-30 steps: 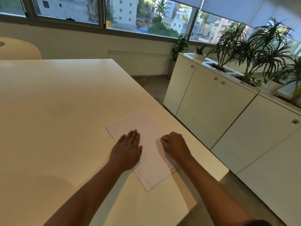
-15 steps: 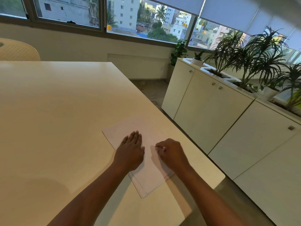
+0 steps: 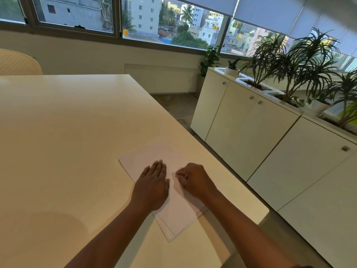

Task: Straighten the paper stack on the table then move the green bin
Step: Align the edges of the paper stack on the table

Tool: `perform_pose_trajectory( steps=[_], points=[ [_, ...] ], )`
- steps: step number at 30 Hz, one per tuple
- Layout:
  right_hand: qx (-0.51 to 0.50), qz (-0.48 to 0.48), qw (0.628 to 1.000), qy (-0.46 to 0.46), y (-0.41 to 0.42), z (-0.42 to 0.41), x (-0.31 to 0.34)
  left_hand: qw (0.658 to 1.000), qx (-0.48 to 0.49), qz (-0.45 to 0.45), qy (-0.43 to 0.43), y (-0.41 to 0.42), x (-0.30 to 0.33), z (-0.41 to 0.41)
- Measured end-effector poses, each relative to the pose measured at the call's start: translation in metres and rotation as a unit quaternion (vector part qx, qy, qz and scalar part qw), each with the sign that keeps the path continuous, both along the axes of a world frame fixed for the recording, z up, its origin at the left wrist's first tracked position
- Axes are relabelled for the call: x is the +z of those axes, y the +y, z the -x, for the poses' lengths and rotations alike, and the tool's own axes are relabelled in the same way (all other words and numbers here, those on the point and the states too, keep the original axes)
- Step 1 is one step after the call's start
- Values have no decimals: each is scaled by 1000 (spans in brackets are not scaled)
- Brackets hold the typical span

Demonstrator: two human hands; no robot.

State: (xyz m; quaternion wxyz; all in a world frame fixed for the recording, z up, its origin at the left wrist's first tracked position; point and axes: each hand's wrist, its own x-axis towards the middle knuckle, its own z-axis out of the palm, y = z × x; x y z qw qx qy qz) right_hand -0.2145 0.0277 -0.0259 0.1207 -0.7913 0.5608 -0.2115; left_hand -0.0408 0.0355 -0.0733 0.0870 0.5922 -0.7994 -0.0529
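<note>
A stack of white paper lies askew on the cream table, near its right edge, with sheet edges fanned at the near corner. My left hand rests flat on the stack, palm down, fingers together and extended. My right hand sits on the stack's right part with its fingers curled under, fingertips on the top sheet. No green bin is in view.
The table's right edge runs close beside the paper. White cabinets with potted plants stand to the right across a strip of floor. A beige chair back shows at the table's far left.
Both hands have stayed on the paper. The right hand has edged slightly left toward the left hand; the view has shifted a little.
</note>
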Motion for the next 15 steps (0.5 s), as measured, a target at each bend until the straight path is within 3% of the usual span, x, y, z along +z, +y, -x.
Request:
perform_pose_trajectory(
  steps=[5,11,15],
  points=[
    [-93,4,995,20,-14,25,14,1000,-4,5,4,0,0,-1],
    [24,-20,1000,3,22,0,4,1000,-3,11,6,-1,-1,-1],
    [-48,-9,999,-7,15,18,8,1000,-8,11,5,0,-1,-1]
  ],
)
